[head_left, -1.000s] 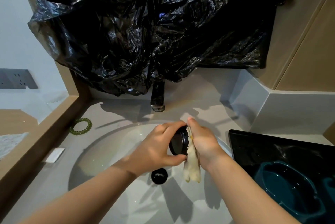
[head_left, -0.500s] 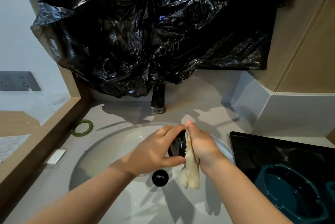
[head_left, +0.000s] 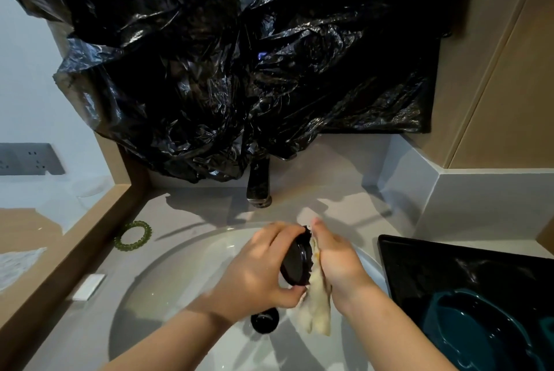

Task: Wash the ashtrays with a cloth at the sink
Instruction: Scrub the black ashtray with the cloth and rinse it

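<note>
Over the white sink basin (head_left: 168,289), my left hand (head_left: 260,271) grips a round black ashtray (head_left: 296,262) held on edge, its rim between thumb and fingers. My right hand (head_left: 335,259) presses a pale yellow cloth (head_left: 317,307) against the ashtray's right face; the cloth's loose end hangs down below both hands. A teal ashtray (head_left: 479,331) lies on a black tray (head_left: 419,256) to the right of the basin.
A black faucet (head_left: 259,187) stands behind the basin, partly covered by black plastic sheeting (head_left: 239,55). The black drain plug (head_left: 265,322) sits below my hands. A green bead bracelet (head_left: 133,235) and a small white bar (head_left: 88,291) lie on the left counter.
My hands stay together over the basin. The ashtray has turned slightly in my left hand while the cloth rubs against it; the cloth's hanging end shifted a little.
</note>
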Demonstrator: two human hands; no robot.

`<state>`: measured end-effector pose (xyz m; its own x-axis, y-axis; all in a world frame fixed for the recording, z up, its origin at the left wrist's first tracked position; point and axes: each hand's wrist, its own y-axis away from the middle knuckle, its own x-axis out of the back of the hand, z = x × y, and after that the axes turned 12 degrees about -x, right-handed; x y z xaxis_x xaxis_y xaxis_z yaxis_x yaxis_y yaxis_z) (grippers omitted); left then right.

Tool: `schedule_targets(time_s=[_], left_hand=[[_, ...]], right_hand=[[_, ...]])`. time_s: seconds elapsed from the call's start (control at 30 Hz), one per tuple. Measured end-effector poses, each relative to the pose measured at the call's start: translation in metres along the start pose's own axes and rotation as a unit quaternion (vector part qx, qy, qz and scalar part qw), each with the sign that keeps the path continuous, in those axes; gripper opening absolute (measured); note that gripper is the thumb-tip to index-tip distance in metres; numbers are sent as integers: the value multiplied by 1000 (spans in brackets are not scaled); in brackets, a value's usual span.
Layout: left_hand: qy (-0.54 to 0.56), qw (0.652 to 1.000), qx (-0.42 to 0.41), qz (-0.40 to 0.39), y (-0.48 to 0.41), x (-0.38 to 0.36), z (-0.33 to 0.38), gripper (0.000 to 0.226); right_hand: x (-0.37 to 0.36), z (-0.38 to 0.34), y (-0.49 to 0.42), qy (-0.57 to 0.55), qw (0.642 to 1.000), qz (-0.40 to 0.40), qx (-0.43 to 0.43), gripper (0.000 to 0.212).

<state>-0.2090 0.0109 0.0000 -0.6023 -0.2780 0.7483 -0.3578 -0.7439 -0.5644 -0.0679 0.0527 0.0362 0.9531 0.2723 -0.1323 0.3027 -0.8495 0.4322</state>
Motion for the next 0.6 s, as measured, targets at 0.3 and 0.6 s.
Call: schedule_targets(time_s=[0.3,0.6], left_hand=[[431,824,361,72,-27,11,22,46],[450,832,325,-4,-18,9,20,67]], right_hand=[[-10,2,7,37,993,73,80,52],[-2,-2,6,67,995,50,58,48]])
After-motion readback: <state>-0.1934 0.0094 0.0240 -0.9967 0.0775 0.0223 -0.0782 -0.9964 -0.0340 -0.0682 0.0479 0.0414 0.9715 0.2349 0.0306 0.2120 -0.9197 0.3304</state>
